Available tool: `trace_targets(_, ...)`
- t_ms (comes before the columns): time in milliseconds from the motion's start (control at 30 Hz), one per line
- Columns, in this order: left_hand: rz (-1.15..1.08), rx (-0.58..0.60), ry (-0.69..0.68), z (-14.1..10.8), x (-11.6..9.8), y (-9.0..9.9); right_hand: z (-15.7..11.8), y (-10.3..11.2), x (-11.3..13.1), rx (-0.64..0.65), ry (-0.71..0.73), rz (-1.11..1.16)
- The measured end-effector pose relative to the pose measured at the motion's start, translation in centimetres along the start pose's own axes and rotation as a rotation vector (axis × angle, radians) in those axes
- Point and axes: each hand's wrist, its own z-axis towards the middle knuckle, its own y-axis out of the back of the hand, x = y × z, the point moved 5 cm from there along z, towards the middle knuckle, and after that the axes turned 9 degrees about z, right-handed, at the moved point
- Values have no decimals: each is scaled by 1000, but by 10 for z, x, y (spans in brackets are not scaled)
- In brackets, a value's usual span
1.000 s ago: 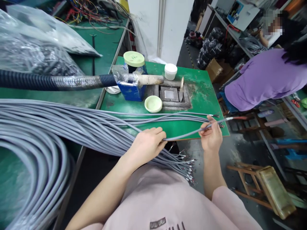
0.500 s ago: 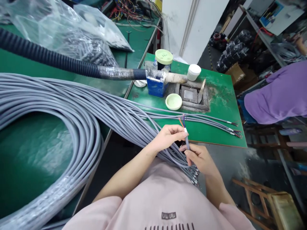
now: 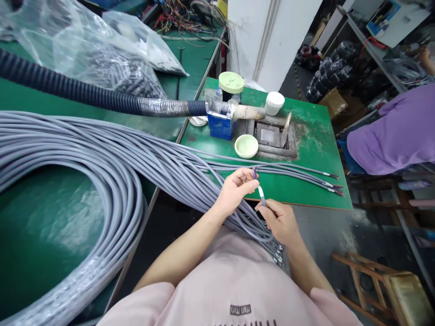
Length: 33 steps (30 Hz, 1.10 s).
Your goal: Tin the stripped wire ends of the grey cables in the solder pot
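One grey cable end (image 3: 261,194) with a white band is between my two hands. My left hand (image 3: 238,188) pinches its thin coloured wires (image 3: 254,173) above the band. Lower down, my right hand (image 3: 279,221) grips the grey jacket. Beneath my hands runs a large bundle of grey cables (image 3: 170,167), whose banded ends (image 3: 278,256) hang by my shirt. Several other cable ends (image 3: 333,188) with bare coloured wires lie on the green board to the right.
Behind the cables stand a blue box (image 3: 220,126), a black hose (image 3: 102,97), a pale green dish (image 3: 246,146), a white tub (image 3: 274,103) and a square metal pot (image 3: 268,135) with a blade. A person in purple (image 3: 394,131) is at the right.
My left hand has moved from the white band up to the coloured wires, which are now mostly between its fingers. The cable end sits slightly lower and tilts more.
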Motion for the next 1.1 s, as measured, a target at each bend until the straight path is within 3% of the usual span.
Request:
trace_targets(167, -12, -116, 1, 0, -2, 0, 0, -2, 2, 3, 16, -20)
trace_targets(533, -187, -199, 83, -7, 5, -6, -4, -2, -3, -177, 72, 81)
trace_targets(733, -308, -293, 95, -13, 11, -12, -6, -6, 0, -201, 92, 167)
trace_targets(1100, -391, -294, 99, -18, 12, -20, -9, -19, -6, -223, 142, 363)
